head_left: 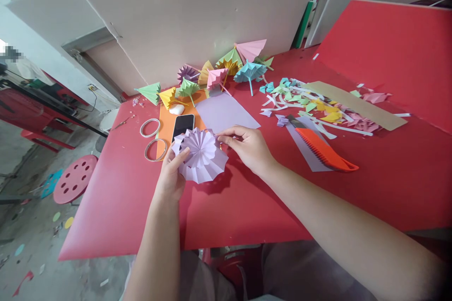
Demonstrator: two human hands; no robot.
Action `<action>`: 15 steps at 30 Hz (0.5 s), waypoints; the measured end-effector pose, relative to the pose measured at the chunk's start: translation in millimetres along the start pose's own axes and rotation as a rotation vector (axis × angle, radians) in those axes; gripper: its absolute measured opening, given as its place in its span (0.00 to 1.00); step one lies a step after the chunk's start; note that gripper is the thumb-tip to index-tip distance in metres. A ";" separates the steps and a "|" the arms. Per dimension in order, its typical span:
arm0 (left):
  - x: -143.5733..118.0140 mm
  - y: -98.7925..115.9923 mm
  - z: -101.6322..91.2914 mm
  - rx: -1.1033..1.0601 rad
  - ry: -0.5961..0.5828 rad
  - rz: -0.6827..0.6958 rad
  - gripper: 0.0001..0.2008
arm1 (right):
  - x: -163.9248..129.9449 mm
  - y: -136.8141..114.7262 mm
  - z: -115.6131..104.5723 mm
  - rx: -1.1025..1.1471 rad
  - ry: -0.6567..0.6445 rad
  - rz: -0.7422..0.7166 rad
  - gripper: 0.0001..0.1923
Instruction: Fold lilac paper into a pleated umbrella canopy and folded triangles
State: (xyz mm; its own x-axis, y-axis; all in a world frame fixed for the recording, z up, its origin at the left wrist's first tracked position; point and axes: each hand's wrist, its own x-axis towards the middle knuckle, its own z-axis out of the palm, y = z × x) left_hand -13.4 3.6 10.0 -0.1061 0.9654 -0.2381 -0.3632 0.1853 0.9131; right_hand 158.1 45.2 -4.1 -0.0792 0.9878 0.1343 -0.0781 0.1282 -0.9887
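1. The left hand (173,176) grips a pleated lilac paper fan (202,155) from its near-left side, thumb laid across the folds and fingers hidden beneath.
2. The right hand (247,146) pinches the fan's upper right edge between thumb and fingertips (226,137), closed on the paper.
3. The fan is spread into an almost full circle and is held just above a red table (247,207); its shadow falls on the table right below it.
4. Taking the fan as the landmark: a black phone (182,125) lies just behind it, screen dark, on an orange sheet (165,127).
5. A flat lilac sheet (226,112) lies behind the fan, to the right of the phone.
6. Two metal rings (151,138) lie left of the fan, one behind the other, the nearer one partly on the orange sheet.
7. A white pebble-like lump (176,109) sits behind the phone.
8. An orange cutter (325,150) lies well to the right of the fan on a pale strip of paper.
9. Beyond the cutter, further right and back, is a heap of coloured scraps (318,108) and a brown card strip (356,103).
10. Far behind the fan, against the wall, stands a row of small paper umbrellas (219,73) in green, yellow, pink, blue and purple.
11. A pink stool (74,178) stands on the floor, left of the fan and beyond the table edge.
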 end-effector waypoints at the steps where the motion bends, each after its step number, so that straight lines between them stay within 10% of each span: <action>1: 1.6 -0.6 -0.2 -0.006 0.004 0.000 0.21 | -0.3 -0.3 -0.2 -0.017 0.002 -0.006 0.05; 8: -10.2 1.6 -8.2 0.238 0.390 0.147 0.25 | 3.3 2.3 -2.8 -0.063 -0.024 -0.058 0.06; 12: -101.4 -18.3 -53.8 0.574 0.682 0.449 0.20 | 7.9 8.6 -2.7 -0.058 -0.089 -0.029 0.04; 15: -186.1 -38.2 -92.2 0.830 0.798 0.122 0.14 | 9.6 14.4 -0.7 -0.107 -0.098 -0.024 0.04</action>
State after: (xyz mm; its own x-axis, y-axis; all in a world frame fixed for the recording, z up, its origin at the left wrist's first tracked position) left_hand -65.1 -200.0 -11.1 -0.7605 0.6493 -0.0050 0.3773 0.4482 0.8104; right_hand 156.9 56.5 -17.1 -0.1761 0.9715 0.1585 0.0253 0.1655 -0.9859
